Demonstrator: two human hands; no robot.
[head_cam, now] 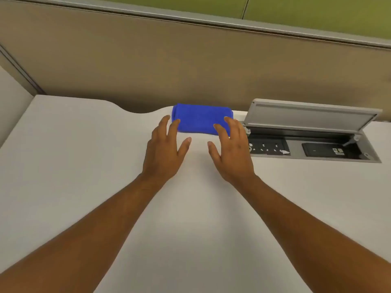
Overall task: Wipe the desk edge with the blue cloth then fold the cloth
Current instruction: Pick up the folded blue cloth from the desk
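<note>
Left hand (164,153) is reaching forward palm down, fingers spread, gripping nothing; its fingertips (176,123) are overlapping the near left corner of the blue cloth (201,119), contact likely but can't tell for sure. Right hand (231,152) is mirroring it, fingers also splayed and empty, with fingertips lying over the cloth's near right edge. Both thumbs are pointing inward toward each other, with a gap of bare desk between them. Both bare forearms are running in from the bottom corners of the frame.

Blue cloth is sitting folded into a compact rectangle, long side left to right, at the far edge of the white desk (84,166), just right of a curved cutout (135,109) in that edge. Just beside the cloth on the right, a power socket recess (313,149) is sunk into the desk with its grey lid (311,115) standing propped open; sockets are showing inside. The right hand is partly covering the recess's left end. Behind the desk a tan partition panel (169,60) is running across, with a grey top rail (211,21).
</note>
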